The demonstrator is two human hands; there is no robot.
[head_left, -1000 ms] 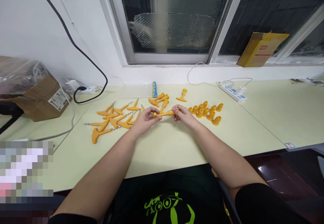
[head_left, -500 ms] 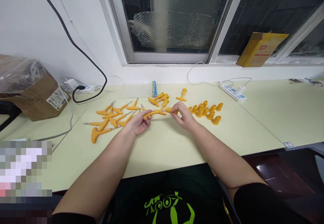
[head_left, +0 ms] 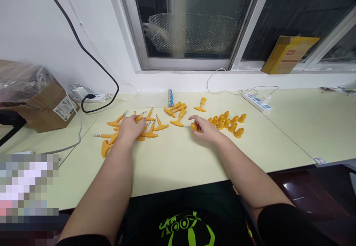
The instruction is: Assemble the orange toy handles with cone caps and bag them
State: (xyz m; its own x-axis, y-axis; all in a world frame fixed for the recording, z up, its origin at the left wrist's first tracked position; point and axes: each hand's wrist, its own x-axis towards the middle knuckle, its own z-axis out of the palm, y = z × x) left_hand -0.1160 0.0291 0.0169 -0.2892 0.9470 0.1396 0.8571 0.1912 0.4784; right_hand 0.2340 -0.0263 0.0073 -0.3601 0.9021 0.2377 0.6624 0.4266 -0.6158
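My left hand [head_left: 130, 128] is over the left pile of yellow T-handled corkscrews, its fingers closed on the handle of one corkscrew [head_left: 138, 118]; the rest of that one is hidden. Bare spiral screws stick out of others around it, such as the corkscrew [head_left: 160, 126] just to the right. My right hand [head_left: 205, 129] is near mid-table, gripping a yellow cap [head_left: 194, 127] between thumb and fingers, the index finger raised. Between the hands and farther back lie several corkscrews with covered screws, among them a capped corkscrew [head_left: 178, 118].
Several yellow caps [head_left: 220, 124] stand in a group right of my right hand. At the back lie a clear plastic bag [head_left: 152, 99] and a lone capped corkscrew [head_left: 200, 105]. A power strip [head_left: 257, 103] is at right, a cardboard box [head_left: 52, 108] at left.
My left hand has moved left from mid-table, where it held a yellow corkscrew, to the corkscrew pile. My right hand has shifted slightly right, still with the cap.
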